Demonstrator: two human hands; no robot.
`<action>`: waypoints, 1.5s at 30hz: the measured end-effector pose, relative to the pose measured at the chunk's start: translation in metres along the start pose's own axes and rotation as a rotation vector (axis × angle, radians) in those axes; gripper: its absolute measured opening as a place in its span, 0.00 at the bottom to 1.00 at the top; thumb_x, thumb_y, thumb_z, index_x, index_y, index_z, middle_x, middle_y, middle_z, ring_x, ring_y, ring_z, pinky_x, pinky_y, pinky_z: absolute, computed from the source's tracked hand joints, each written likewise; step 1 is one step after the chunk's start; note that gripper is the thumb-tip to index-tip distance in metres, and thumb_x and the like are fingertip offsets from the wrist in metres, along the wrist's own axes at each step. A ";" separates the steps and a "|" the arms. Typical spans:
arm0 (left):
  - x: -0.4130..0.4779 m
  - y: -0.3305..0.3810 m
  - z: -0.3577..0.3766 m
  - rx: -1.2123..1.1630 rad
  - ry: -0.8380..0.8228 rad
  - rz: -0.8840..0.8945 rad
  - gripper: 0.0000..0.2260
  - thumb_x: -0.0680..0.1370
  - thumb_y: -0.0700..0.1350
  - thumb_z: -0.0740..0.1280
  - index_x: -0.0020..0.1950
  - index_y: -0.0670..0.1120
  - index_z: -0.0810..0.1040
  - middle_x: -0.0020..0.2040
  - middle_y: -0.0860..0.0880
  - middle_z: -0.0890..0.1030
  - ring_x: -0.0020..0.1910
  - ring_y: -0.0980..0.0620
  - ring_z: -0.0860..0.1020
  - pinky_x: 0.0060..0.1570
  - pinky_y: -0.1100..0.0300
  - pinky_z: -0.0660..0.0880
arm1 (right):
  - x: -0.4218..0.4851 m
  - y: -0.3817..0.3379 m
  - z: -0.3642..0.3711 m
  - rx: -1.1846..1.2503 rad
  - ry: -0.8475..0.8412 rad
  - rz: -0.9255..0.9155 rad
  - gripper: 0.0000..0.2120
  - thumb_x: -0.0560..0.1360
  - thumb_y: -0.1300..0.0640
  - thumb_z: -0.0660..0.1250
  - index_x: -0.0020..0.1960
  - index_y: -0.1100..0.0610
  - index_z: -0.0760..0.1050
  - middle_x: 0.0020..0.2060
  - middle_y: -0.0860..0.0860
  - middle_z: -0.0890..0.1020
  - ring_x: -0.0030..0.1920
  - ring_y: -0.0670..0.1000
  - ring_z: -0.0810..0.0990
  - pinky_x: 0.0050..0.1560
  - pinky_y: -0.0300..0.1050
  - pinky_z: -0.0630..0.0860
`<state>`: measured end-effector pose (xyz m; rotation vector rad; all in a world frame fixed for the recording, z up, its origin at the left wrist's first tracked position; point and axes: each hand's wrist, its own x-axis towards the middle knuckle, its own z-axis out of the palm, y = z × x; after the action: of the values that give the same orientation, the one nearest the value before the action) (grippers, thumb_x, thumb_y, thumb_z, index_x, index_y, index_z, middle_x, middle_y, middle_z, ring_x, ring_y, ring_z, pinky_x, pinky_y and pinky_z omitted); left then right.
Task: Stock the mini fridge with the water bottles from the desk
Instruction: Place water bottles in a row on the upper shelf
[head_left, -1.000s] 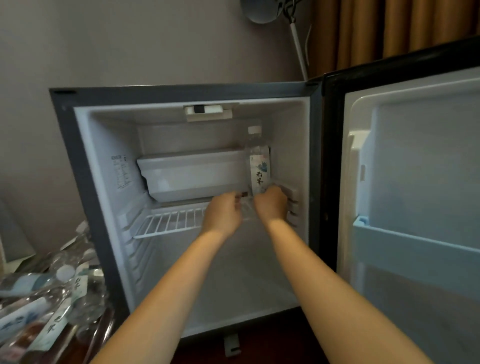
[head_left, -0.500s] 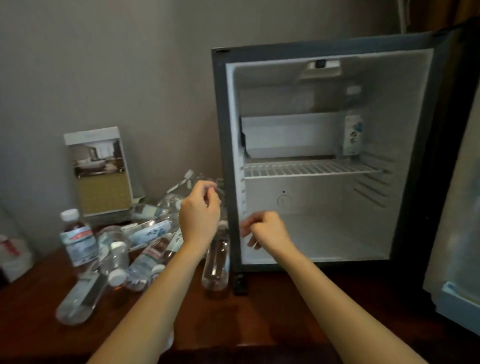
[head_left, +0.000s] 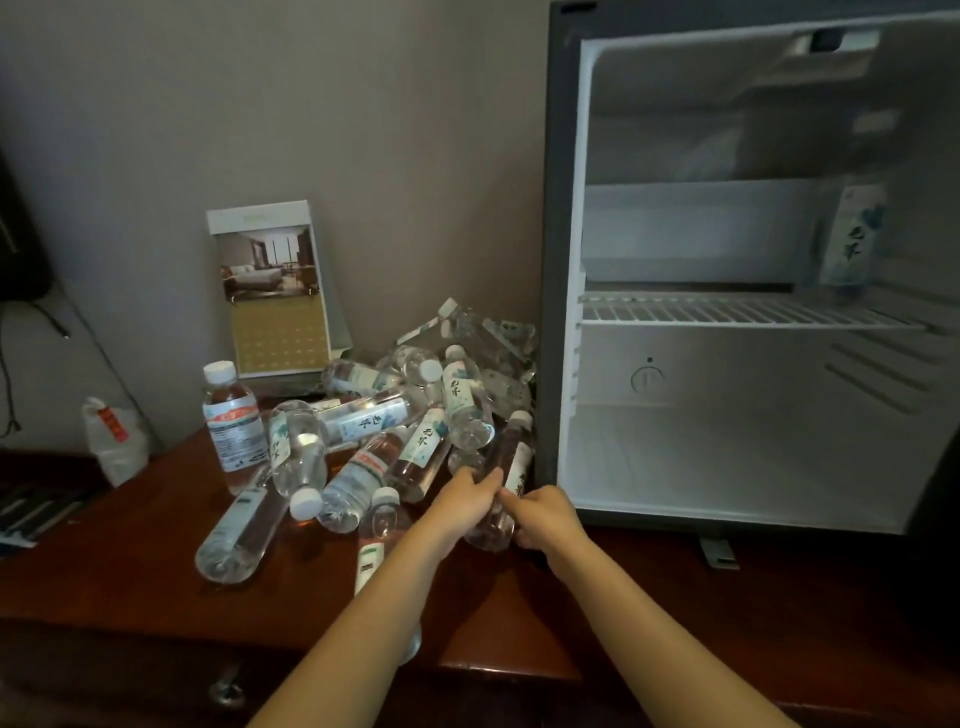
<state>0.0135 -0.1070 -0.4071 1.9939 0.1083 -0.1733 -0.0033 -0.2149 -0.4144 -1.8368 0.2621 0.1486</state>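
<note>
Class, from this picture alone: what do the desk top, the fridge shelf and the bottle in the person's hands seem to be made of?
Desk top: likely varnished reddish wood or veneer; it is glossy and reflects the bottles.
Fridge shelf: probably white-coated wire, seen as thin parallel bars.
Held bottle: clear thin plastic with a white cap and paper-like label; both hands grip it.

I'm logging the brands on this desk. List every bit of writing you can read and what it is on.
Nothing here reads with certainty.
Two large brush-style characters, not clearly legible: on the bottle in the fridge and on several bottles in the pile.
Red band and fine print, too small: upright bottle.
Red mark, blurred: white bag.
Header text, too small: hotel card.
Both hands grip a bottle; its label is blurred.
</note>
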 end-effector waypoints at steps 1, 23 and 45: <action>0.003 0.002 0.001 -0.022 -0.018 -0.024 0.30 0.73 0.65 0.60 0.66 0.45 0.69 0.59 0.44 0.78 0.56 0.46 0.77 0.54 0.54 0.76 | 0.000 0.001 0.001 0.039 -0.016 -0.008 0.13 0.75 0.53 0.66 0.48 0.64 0.78 0.40 0.58 0.82 0.37 0.52 0.80 0.39 0.43 0.76; -0.004 0.017 -0.007 -0.486 -0.126 -0.042 0.19 0.75 0.54 0.63 0.60 0.44 0.74 0.49 0.42 0.80 0.46 0.46 0.79 0.41 0.55 0.75 | -0.036 -0.018 -0.037 0.091 -0.167 -0.230 0.23 0.79 0.54 0.61 0.73 0.48 0.61 0.47 0.48 0.78 0.48 0.51 0.81 0.53 0.46 0.78; -0.047 0.103 0.058 -0.480 0.525 1.006 0.18 0.76 0.56 0.49 0.55 0.45 0.66 0.42 0.54 0.74 0.36 0.63 0.77 0.31 0.70 0.72 | -0.059 -0.058 -0.122 0.309 -0.179 -0.551 0.26 0.73 0.57 0.70 0.68 0.60 0.69 0.61 0.55 0.79 0.59 0.53 0.79 0.59 0.53 0.77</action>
<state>-0.0206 -0.2030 -0.3303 1.3679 -0.4749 0.9340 -0.0498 -0.3110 -0.3124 -1.5149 -0.3325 -0.1077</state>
